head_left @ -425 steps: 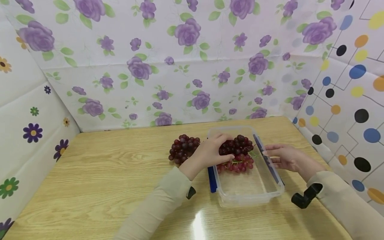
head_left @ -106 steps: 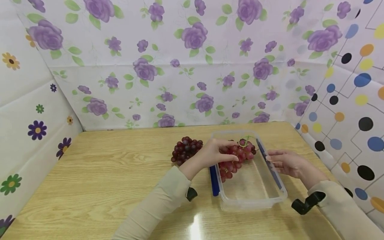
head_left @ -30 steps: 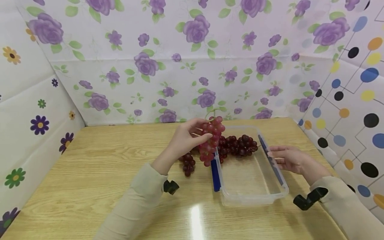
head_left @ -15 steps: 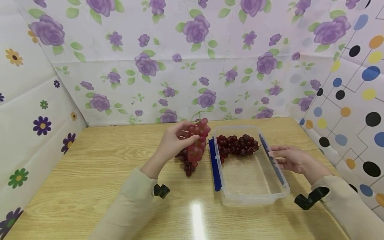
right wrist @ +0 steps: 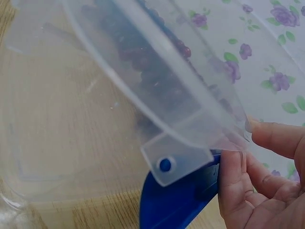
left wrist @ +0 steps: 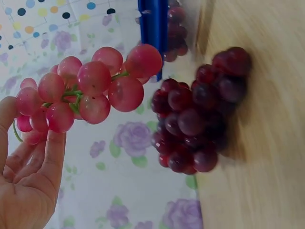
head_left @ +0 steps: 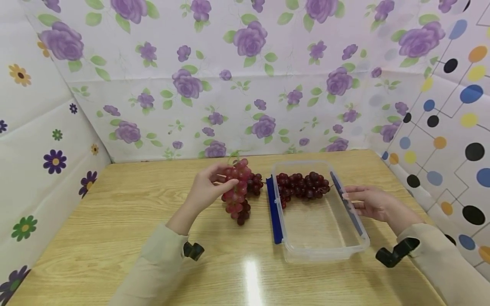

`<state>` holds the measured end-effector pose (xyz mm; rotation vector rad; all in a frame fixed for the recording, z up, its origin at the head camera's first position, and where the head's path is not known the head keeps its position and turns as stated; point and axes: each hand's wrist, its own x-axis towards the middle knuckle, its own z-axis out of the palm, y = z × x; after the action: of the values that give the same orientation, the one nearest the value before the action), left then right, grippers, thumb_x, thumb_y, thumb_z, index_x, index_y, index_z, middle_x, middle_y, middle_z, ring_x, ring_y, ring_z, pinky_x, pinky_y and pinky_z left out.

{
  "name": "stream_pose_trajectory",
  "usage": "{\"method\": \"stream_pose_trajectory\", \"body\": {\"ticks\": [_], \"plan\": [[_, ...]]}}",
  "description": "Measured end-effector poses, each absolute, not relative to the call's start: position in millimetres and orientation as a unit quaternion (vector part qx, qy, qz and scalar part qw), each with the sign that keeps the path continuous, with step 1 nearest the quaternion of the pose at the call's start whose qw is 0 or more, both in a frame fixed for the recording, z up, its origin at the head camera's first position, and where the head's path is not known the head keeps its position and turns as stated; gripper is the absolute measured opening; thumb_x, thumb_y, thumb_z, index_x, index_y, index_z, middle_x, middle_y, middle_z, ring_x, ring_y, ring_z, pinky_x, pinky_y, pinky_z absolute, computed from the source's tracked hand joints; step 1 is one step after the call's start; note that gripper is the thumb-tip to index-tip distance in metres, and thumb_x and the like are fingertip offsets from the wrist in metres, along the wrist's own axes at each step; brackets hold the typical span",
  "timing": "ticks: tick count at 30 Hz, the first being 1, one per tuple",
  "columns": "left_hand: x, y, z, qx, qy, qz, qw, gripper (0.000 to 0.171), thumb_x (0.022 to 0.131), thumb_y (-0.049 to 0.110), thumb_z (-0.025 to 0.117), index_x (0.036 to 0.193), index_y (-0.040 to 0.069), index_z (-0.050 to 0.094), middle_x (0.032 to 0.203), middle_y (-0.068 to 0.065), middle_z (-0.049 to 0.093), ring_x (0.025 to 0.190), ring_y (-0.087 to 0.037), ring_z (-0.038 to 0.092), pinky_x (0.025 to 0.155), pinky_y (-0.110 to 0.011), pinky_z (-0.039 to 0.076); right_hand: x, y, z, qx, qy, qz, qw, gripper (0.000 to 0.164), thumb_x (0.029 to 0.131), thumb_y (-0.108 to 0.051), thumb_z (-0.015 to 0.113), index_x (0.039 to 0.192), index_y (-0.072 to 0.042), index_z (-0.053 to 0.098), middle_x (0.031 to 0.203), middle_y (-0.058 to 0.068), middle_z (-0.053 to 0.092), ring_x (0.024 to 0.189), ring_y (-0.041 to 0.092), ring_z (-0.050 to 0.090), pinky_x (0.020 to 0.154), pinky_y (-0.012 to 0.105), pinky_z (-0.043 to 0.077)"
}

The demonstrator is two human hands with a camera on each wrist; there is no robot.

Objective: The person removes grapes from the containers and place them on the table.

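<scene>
My left hand (head_left: 208,187) pinches a bunch of pinkish-red grapes (head_left: 237,187) between thumb and fingers, left of the container; its green stem sticks up. In the left wrist view this bunch (left wrist: 93,78) is held apart from a dark red bunch of grapes (left wrist: 195,114), which lies on the table. The head view shows that dark bunch (head_left: 255,184) partly covered by the pink one. At the right, my right hand (head_left: 371,204) grips the side rim of a clear plastic container (head_left: 325,253). Inside, toward its far end, lie dark red grapes (head_left: 304,185).
Blue locking flaps hang along the container's sides, the left flap (head_left: 276,225) folded down near the dark bunch. Flowered sheets (head_left: 153,123) stand behind and left of the wooden table (head_left: 145,221); a dotted sheet (head_left: 440,161) closes the right side.
My left hand has lifted the pinkish-red grapes out of the container, carried them left past its rim and lowered them somewhat. My right hand has stayed at the container's right side.
</scene>
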<state>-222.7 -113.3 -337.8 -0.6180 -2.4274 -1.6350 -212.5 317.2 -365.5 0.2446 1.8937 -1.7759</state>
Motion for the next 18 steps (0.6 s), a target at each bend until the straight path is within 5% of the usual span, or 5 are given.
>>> {"method": "stream_pose_trajectory", "body": {"ticks": [11, 18], "plan": [[-217.8, -136.5, -353.9, -0.175, -0.826, -0.532, 0.070, 0.035, 0.086, 0.016, 0.072, 0.116, 0.002, 0.062, 0.110, -0.018, 0.066, 0.087, -0.028, 0.067, 0.069, -0.023, 0.054, -212.9, 317.4, -368.1, 0.088, 0.698, -0.659, 0.265, 0.039, 0.094, -0.018, 0.060, 0.128, -0.009, 0.044, 0.090, -0.005, 0.060, 0.075, 0.009, 0.059, 0.071, 0.024, 0.054], [-217.9, -149.5, -358.7, -0.151, -0.835, -0.523, 0.073, 0.036, 0.085, 0.016, 0.072, 0.117, 0.003, 0.063, 0.108, -0.018, 0.067, 0.087, -0.026, 0.066, 0.067, -0.021, 0.053, -212.7, 318.1, -366.8, 0.091, 0.695, -0.664, 0.261, 0.019, 0.094, -0.017, 0.061, 0.111, -0.017, 0.052, 0.088, -0.006, 0.061, 0.076, 0.009, 0.060, 0.072, 0.025, 0.054]]}}
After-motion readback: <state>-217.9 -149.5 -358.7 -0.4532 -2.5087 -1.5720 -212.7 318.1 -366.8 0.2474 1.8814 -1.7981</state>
